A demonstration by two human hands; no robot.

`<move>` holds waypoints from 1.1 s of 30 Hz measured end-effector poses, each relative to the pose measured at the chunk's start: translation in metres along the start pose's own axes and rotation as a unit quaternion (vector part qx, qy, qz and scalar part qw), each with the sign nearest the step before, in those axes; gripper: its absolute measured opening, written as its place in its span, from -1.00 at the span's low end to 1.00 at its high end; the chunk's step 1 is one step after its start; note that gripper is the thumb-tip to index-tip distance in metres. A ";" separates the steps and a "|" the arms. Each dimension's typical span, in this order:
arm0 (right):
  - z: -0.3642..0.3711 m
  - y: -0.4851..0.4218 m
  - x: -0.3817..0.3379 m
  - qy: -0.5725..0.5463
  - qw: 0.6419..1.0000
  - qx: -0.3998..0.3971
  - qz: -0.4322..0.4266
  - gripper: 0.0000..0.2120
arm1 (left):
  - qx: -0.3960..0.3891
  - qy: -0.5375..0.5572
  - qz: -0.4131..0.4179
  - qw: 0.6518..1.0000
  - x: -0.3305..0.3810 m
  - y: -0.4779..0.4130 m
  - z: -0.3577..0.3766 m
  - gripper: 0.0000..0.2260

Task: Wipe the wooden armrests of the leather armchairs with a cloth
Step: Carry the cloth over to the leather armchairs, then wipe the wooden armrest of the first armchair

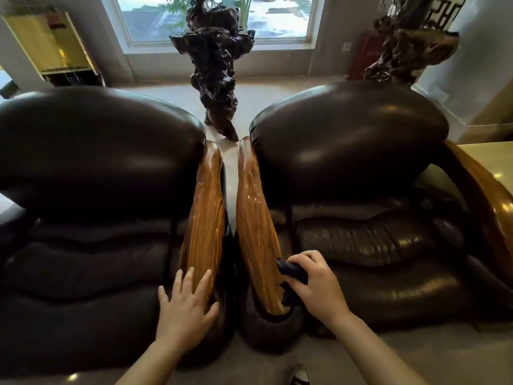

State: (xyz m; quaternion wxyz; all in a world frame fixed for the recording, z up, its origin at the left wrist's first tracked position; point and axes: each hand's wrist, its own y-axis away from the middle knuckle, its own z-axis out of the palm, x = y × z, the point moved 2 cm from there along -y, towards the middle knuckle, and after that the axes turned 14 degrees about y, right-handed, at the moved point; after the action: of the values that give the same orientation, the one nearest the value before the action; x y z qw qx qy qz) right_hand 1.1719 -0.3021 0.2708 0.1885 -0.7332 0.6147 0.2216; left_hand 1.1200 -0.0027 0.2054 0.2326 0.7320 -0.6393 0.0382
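Two dark brown leather armchairs stand side by side, the left armchair [91,168] and the right armchair [349,162]. Between them run two glossy wooden armrests. My left hand [186,307] rests flat, fingers spread, on the near end of the left chair's armrest [205,212]. My right hand [313,284] grips a dark cloth [293,270] and holds it against the inner side of the right chair's armrest [254,218], near its front end. Part of the cloth is hidden under my fingers.
A third wooden armrest [488,207] curves along the right chair's far side. A dark gnarled root sculpture [216,68] stands behind the gap between the chairs, before a window [211,18]. Another root sculpture [408,43] stands at back right. My shoe [299,377] shows on the floor.
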 end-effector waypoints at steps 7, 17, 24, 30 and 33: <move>0.020 -0.072 0.054 -0.056 0.998 0.017 0.009 -0.73 | 0.009 -0.023 -0.036 0.999 0.011 -0.072 0.039 -0.32; 0.073 -0.102 0.112 -0.124 0.983 0.119 0.060 -0.67 | 0.019 -0.069 0.011 0.997 -0.011 -0.172 0.086 -0.32; 0.135 -0.077 0.132 -0.194 0.970 0.101 0.108 -0.74 | 0.017 -0.116 0.050 0.992 -0.030 -0.212 0.131 -0.34; 0.219 -0.034 0.162 -0.087 0.977 -0.034 0.194 -0.50 | 0.050 -0.132 0.069 0.988 -0.042 -0.217 0.155 -0.32; 0.248 -0.021 0.161 0.008 0.990 -0.036 0.138 -0.35 | 0.079 -0.125 0.092 0.985 -0.048 -0.218 0.160 -0.32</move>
State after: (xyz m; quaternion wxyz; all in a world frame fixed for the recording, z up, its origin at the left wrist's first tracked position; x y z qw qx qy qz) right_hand 1.1928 -0.2936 -0.0247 0.1249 -0.6496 0.7029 0.2613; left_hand 1.2810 -0.0046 -0.0176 0.0882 0.6853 -0.7227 0.0178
